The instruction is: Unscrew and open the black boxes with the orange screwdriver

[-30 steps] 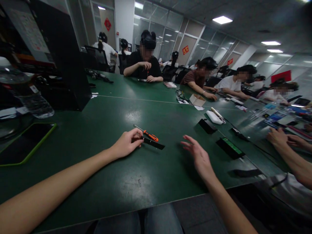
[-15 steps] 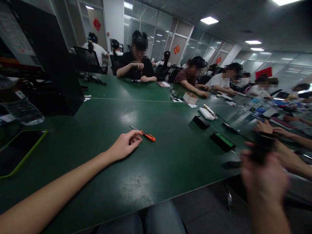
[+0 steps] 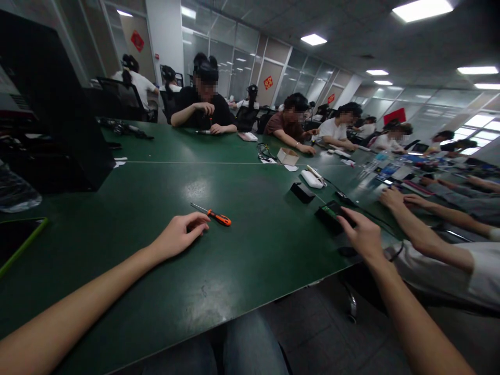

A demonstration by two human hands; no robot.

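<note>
My left hand (image 3: 180,234) rests on the green table (image 3: 250,271) with loosely bent fingers apart and nothing in them. Just beyond its fingertips lies a screwdriver (image 3: 219,217) with an orange and black handle, its shaft pointing left. On the right, my right hand (image 3: 363,234) is closed on a small black block-like piece (image 3: 347,216), mostly covered by the fingers. That piece is over or against a black case with a green board (image 3: 328,211); whether they touch I cannot tell. Behind the case sits a black open-sided part (image 3: 302,192).
A co-worker's arms (image 3: 425,229) rest close by on my right. Farther back are a white device (image 3: 312,178), a small cardboard box (image 3: 288,156) and cables (image 3: 264,151). A dark cabinet (image 3: 54,104) and a green-edged phone (image 3: 23,239) are at left. Other people sit across the table.
My right hand has swung left and forward with the black piece, from beyond the table edge to the case with the green board. The view has turned slightly right; my left hand stays by the screwdriver.
</note>
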